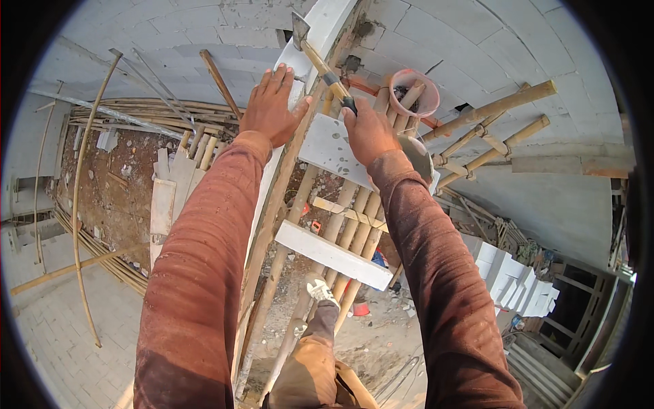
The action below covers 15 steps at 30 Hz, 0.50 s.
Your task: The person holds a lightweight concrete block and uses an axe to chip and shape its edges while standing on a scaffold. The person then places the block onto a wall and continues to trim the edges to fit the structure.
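My right hand [370,132] is closed around the dark grip of a hammer [319,63] with a pale wooden handle. Its grey metal head points up and left, over the white blocks of a narrow wall top [327,24]. Fingers stretched, my left hand [274,102] lies flat on a white block [297,91] in that wall, left of the hammer. Below my right hand, a speckled white slab [332,148] rests on bamboo poles. Another white block [334,255] lies across the poles nearer to me.
Right of my right hand, a pink bucket [426,95] stands beside bamboo poles [501,109] that jut toward the right. My shoe [320,290] is on the bamboo platform, high above the ground. White blocks [511,276] are stacked at the lower right; bamboo [163,109] lies far left.
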Each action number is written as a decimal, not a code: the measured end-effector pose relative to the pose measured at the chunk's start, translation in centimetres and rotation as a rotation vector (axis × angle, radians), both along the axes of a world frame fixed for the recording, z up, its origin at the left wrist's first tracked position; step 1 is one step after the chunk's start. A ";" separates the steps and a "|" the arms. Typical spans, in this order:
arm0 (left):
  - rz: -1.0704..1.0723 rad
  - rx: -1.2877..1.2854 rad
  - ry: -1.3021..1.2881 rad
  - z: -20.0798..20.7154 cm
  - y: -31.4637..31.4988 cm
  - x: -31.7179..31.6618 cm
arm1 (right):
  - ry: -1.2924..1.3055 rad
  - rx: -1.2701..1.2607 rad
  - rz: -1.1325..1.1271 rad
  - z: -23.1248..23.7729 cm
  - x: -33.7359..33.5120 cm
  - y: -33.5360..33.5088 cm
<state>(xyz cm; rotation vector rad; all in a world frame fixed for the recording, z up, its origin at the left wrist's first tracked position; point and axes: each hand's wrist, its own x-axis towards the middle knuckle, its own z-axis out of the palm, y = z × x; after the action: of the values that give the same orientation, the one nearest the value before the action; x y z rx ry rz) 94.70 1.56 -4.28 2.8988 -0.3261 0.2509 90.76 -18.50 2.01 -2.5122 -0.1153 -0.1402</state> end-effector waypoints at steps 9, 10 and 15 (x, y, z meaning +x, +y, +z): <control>-0.029 -0.022 -0.051 0.2 0.7 -0.3 | -0.118 0.174 0.036 4.6 0.5 1.5; -0.028 -0.020 -0.054 0.4 0.8 -0.3 | -0.121 0.175 0.038 4.4 0.4 1.5; 0.001 -0.031 0.023 0.4 0.0 -0.3 | 0.129 -0.023 -0.016 0.4 -0.2 -0.6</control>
<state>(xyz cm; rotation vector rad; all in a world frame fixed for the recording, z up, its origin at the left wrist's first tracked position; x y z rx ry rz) 94.45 1.54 -3.90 2.8694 -0.3136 0.2205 90.56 -19.10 2.39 -2.5372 -0.0448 0.0166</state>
